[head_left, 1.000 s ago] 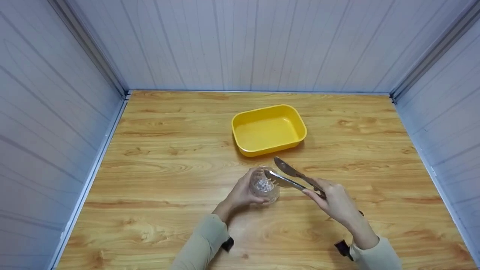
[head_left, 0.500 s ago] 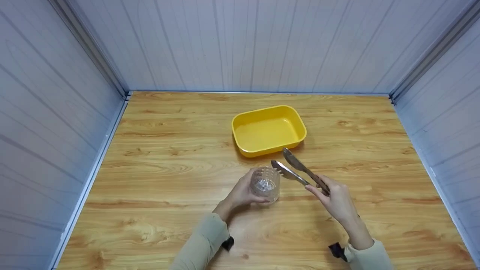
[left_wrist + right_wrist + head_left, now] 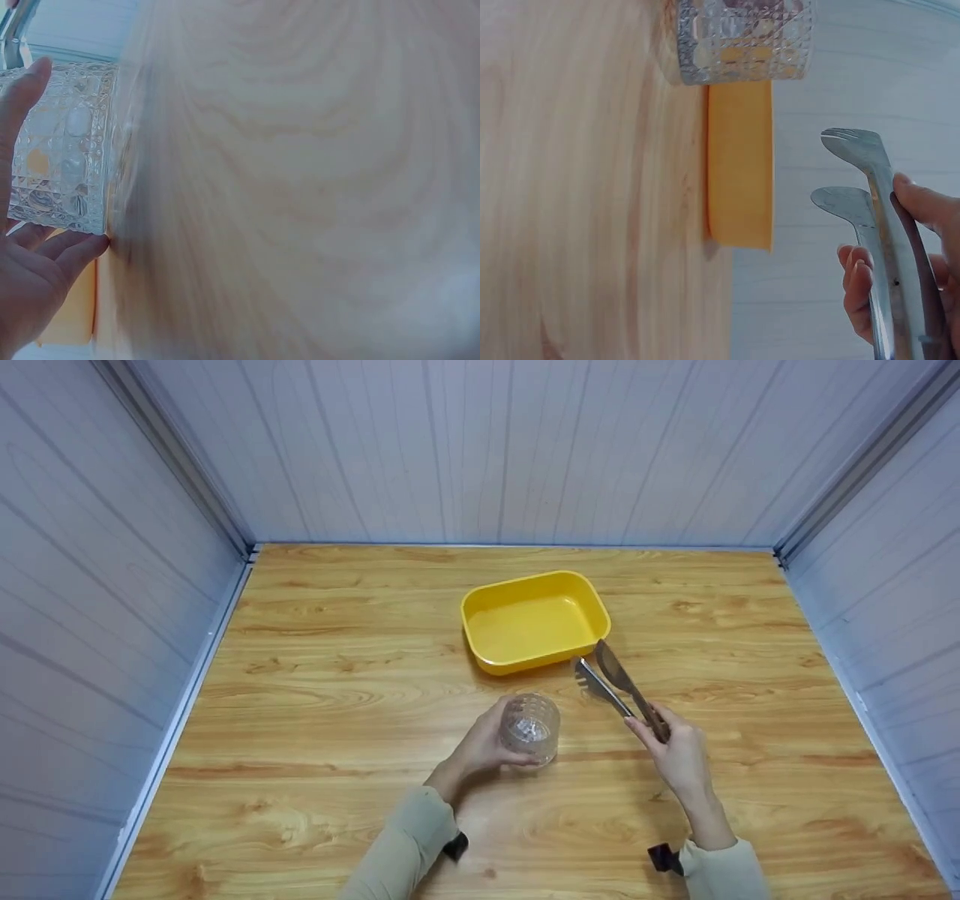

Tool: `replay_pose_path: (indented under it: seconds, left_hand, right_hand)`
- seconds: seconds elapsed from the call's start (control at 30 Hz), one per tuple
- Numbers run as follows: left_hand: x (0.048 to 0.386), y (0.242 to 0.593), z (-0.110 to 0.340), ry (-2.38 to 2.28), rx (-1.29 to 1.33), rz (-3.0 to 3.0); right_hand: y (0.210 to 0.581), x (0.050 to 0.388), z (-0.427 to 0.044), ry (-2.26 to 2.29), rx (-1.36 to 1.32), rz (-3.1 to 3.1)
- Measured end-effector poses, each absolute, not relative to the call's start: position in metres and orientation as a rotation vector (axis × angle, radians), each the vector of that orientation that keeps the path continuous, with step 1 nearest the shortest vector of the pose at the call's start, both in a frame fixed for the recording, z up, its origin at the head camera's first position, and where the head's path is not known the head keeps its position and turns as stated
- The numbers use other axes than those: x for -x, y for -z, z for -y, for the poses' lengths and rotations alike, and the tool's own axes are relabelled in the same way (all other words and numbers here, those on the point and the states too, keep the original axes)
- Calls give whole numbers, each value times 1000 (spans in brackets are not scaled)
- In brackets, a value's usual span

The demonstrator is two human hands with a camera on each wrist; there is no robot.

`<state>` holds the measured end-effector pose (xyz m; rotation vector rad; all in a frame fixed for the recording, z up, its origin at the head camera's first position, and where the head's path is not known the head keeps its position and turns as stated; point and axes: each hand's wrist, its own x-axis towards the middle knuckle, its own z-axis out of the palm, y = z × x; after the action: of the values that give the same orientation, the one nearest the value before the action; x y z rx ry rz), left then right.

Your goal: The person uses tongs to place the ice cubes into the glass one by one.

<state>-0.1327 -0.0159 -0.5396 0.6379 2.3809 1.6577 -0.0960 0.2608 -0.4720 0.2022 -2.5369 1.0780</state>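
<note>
My left hand grips a clear cut-glass tumbler from its left side, thumb on the near side and fingers on the far side. The glass stands upright on the table; pale facets show at its bottom, and I cannot tell whether they are pieces or pattern. My right hand holds metal serving tongs by the arms. Their forked tip and flat spoon-like tip stand apart with nothing between them. In the right wrist view the tongs hang above the table, near the yellow tub's front right corner.
Behind the glass sits a yellow rectangular tub with nothing visible in it. The wood-grain table is bounded by a pale back panel and panels on the left and right.
The tongs have moved from over the glass rim up and to the right, towards the tub's near right corner. The left hand and the glass have stayed in place.
</note>
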Motion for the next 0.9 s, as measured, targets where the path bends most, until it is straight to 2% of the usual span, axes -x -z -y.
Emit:
replay_pose_path:
  seconds: [0.9]
  left_hand:
    - [131,542,15,-1688,-641,-2384]
  right_hand:
    - [506,128,-281,-1026,426,2583]
